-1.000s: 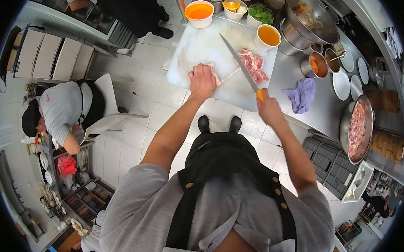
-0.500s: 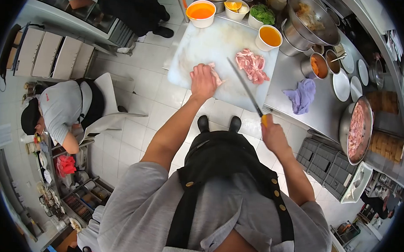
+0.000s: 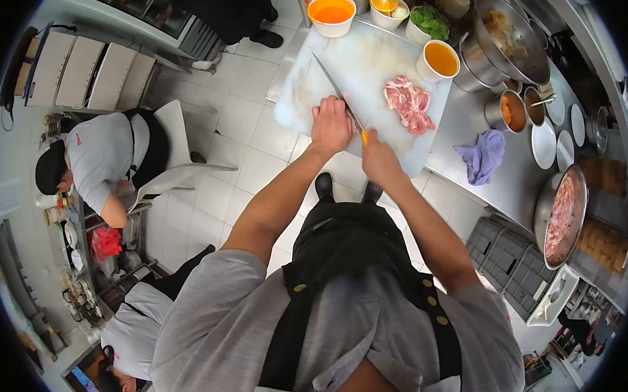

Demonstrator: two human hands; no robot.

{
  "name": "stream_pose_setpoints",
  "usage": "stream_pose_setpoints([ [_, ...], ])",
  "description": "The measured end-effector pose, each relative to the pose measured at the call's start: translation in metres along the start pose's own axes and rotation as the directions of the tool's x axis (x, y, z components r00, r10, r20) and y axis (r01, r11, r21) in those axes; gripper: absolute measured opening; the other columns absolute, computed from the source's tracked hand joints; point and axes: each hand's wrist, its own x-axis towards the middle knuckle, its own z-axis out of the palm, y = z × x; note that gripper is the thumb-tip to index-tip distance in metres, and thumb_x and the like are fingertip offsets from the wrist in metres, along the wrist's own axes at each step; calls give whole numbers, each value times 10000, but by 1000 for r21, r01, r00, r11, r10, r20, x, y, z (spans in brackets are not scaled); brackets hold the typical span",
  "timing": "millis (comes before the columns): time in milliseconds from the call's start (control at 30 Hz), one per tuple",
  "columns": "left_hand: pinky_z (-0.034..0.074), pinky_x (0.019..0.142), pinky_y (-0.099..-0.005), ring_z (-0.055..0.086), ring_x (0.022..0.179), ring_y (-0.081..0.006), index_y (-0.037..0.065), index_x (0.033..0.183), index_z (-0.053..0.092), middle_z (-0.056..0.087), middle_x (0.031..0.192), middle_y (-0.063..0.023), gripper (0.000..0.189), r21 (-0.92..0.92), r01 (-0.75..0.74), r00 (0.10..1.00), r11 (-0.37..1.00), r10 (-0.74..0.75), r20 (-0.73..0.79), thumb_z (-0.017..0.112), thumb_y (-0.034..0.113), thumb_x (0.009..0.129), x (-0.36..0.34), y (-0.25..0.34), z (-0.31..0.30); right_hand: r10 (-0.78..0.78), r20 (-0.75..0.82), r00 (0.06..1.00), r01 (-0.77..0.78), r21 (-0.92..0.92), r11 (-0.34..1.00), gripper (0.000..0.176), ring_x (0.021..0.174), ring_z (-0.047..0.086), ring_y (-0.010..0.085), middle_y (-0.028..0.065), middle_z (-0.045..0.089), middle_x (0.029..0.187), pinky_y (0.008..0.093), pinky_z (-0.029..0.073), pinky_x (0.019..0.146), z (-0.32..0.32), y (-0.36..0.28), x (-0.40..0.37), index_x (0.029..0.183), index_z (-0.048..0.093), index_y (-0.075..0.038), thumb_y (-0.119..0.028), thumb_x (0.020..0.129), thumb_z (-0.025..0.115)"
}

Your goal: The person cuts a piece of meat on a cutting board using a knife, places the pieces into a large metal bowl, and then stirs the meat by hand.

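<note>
I am squeezing the knife [image 3: 327,76] by its yellow handle in my right hand [image 3: 380,157]; the blade looks stiff and sharp. My left hand [image 3: 331,127], fingers curled together, is pressing on the white board [image 3: 376,55] beside it. The meat [image 3: 407,103] nearby looks soft and slippery.

Commercial restaurant kitchen, prep line. Long stainless steel counter [image 3: 461,111] with oversized white cutting board [image 3: 362,58], raw meat pile [image 3: 409,105] and long knife [image 3: 336,90] on it. Bulk amounts: wide steel pan [image 3: 539,213] full of raw meat, big steel mixing bowl [image 3: 526,62], tub [image 3: 328,30] of orange sauce, white plates [image 3: 544,143] laid out. Grey plastic crates [image 3: 507,257] under counter, pale tiled floor [image 3: 223,185]. Co-worker [image 3: 105,159] nearby in grey shirt and black apron, same uniform as camera wearer; more staff at frame edges
</note>
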Motion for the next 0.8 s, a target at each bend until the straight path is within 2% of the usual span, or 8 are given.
stream_pose_setpoints([
  [67, 316, 802, -452, 450, 978, -306, 33, 997, 471, 484, 1003, -135, 261, 19, 20, 999, 1000, -21, 38, 553, 101, 759, 0, 0, -1, -34, -19, 999, 33, -7, 999, 372, 746, 613, 490, 321, 609, 793, 552, 490, 684, -1, -6, 20, 1213, 353, 51, -127, 902, 453],
  [167, 316, 811, -442, 453, 986, -294, 38, 1010, 485, 492, 1016, -127, 266, 43, 60, 997, 997, -62, 49, 562, 125, 771, 2, 2, -2, -8, 47, 999, 7, 36, 999, 348, 711, 609, 491, 306, 607, 741, 564, 485, 666, 8, 35, -46, 1203, 365, 29, -150, 914, 440],
  [233, 316, 812, -442, 455, 987, -290, 44, 1008, 486, 494, 1019, -122, 254, 42, 83, 996, 996, -84, 21, 557, 126, 779, 4, 3, 0, 148, 112, 983, -144, -36, 989, 302, 665, 601, 488, 288, 599, 690, 568, 487, 623, -10, 49, -110, 1164, 379, 4, -175, 929, 440],
  [333, 318, 812, -442, 458, 991, -283, 52, 1013, 492, 497, 1026, -114, 228, 61, 62, 998, 996, -61, -11, 542, 126, 803, -3, 6, 2, 149, -2, 989, -147, -149, 978, 314, 648, 599, 488, 299, 595, 693, 572, 488, 587, -28, 73, -120, 1154, 366, 2, -198, 933, 464],
  [533, 320, 811, -458, 461, 996, -298, 72, 1033, 495, 504, 1029, -117, 233, -3, 91, 996, 996, -91, 6, 537, 105, 806, -4, -4, 1, 82, -81, 993, -84, -24, 996, 345, 647, 601, 493, 314, 588, 682, 576, 487, 582, -32, 43, -102, 1152, 351, 8, -197, 921, 505],
  [600, 318, 813, -457, 460, 999, -297, 60, 1038, 496, 506, 1052, -120, 215, -158, -61, 997, 986, 53, -52, 508, 122, 833, -9, -14, -9, 68, -83, 994, -66, 23, 998, 323, 654, 602, 494, 325, 589, 693, 582, 483, 594, -26, 32, -103, 1136, 358, 10, -183, 919, 497],
  [667, 318, 813, -457, 459, 1001, -297, 58, 1035, 495, 505, 1058, -120, 213, -43, -70, 997, 997, 69, -33, 499, 132, 835, -11, -7, -8, 125, 27, 992, -126, 28, 992, 340, 682, 607, 496, 328, 596, 713, 587, 478, 631, -9, 34, -100, 1171, 354, 26, -152, 912, 484],
  [800, 321, 819, -456, 457, 1007, -291, 59, 1040, 494, 500, 1071, -116, 232, 85, -92, 995, 992, 87, 55, 499, 158, 831, -9, 0, -9, 66, -88, 994, -61, 54, 997, 435, 770, 616, 487, 323, 611, 789, 555, 488, 710, 7, 19, -15, 1264, 345, 75, -113, 888, 458],
])
